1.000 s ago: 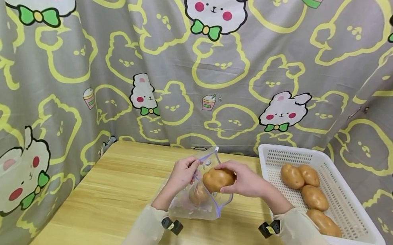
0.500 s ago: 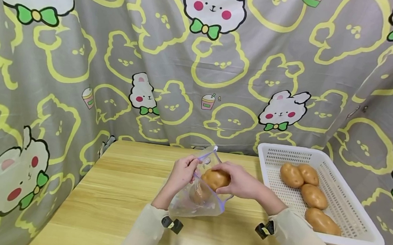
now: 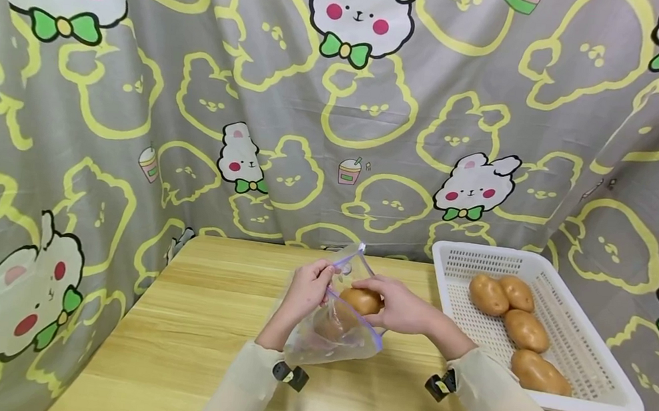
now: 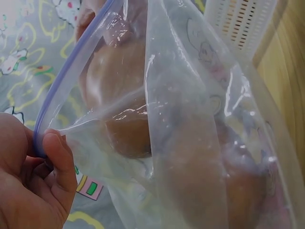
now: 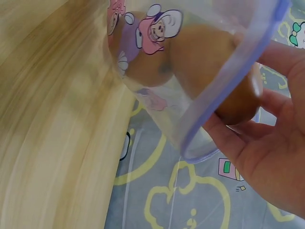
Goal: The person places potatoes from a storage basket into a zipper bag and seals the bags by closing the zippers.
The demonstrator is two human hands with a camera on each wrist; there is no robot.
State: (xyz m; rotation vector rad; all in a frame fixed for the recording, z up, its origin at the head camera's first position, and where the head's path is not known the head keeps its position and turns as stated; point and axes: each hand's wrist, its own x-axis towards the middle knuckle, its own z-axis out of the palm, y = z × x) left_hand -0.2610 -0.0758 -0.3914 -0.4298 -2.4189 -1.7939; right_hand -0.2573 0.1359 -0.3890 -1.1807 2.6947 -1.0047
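Note:
A clear zip bag (image 3: 314,348) with a purple zip edge and printed cartoon figures stands over the table, its mouth spread apart. My left hand (image 3: 310,288) pinches the zip edge between thumb and fingers, as the left wrist view also shows. In my right hand (image 3: 402,307) is a brown potato (image 3: 361,300), gripped at its near end and partly inside the bag's mouth. Deeper in the bag, seen through the plastic in the right wrist view, lies another potato (image 5: 145,67). The bag's film blurs both potatoes in the left wrist view.
A white perforated plastic basket (image 3: 606,388) stands at the right of the wooden table (image 3: 183,331). Several potatoes (image 3: 526,330) lie in it. Behind the table hangs a grey curtain (image 3: 291,108) with cartoon prints.
My right hand has moved left and carried its potato from the bag's mouth further into the bag. The left hand holds nearly the same spot on the zip edge.

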